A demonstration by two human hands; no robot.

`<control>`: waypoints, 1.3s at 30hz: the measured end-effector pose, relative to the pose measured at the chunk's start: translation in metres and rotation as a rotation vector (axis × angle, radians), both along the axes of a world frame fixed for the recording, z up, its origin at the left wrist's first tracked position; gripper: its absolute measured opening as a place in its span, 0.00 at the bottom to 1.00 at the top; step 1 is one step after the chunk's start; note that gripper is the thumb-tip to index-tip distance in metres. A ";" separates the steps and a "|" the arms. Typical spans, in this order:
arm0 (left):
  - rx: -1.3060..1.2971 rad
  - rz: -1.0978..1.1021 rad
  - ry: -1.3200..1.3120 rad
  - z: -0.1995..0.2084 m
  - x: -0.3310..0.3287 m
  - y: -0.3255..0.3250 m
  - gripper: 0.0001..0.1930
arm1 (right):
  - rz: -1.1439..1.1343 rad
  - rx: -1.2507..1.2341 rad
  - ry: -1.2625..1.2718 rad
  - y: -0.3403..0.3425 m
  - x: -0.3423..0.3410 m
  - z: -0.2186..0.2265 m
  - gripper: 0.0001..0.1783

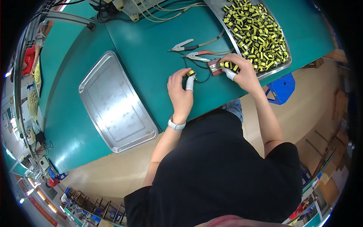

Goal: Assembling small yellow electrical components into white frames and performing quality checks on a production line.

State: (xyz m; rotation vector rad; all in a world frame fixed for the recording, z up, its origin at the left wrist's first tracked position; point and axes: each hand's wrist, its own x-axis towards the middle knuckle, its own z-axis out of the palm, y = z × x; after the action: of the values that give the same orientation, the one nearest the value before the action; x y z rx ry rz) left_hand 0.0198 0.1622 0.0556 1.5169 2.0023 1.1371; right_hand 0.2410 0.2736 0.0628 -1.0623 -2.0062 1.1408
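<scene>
At the frame's centre, the left hand [180, 90] pinches a small yellow-and-black component [191, 72] between thumb and fingers, while just right of it the right hand [245, 72], fingers curled closed, grips yellow-and-black pieces [227, 65] against a reddish-brown block [214, 72].

A black short-sleeved shirt [213, 166] fills the frame's lower centre, worn with blue denim [235, 109], pale wristband [176, 123], white thumb covers [190, 84].
</scene>
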 end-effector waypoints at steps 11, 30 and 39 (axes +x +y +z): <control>0.323 -0.127 0.075 0.041 0.052 -0.004 0.19 | -0.012 -1.374 1.304 -0.061 -0.048 -0.006 0.20; 0.038 0.925 0.482 0.113 -0.053 -0.173 0.25 | -0.660 0.601 -0.037 0.118 0.059 0.094 0.20; 0.182 1.518 0.207 0.074 -0.073 -0.290 0.55 | -0.573 0.566 -0.461 0.089 0.107 0.056 0.23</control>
State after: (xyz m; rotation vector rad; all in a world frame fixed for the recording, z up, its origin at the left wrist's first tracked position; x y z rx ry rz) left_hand -0.0533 -0.1275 0.1296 -0.1814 3.2669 1.6191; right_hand 0.3481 0.3628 0.1189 -1.5212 -1.9594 0.0190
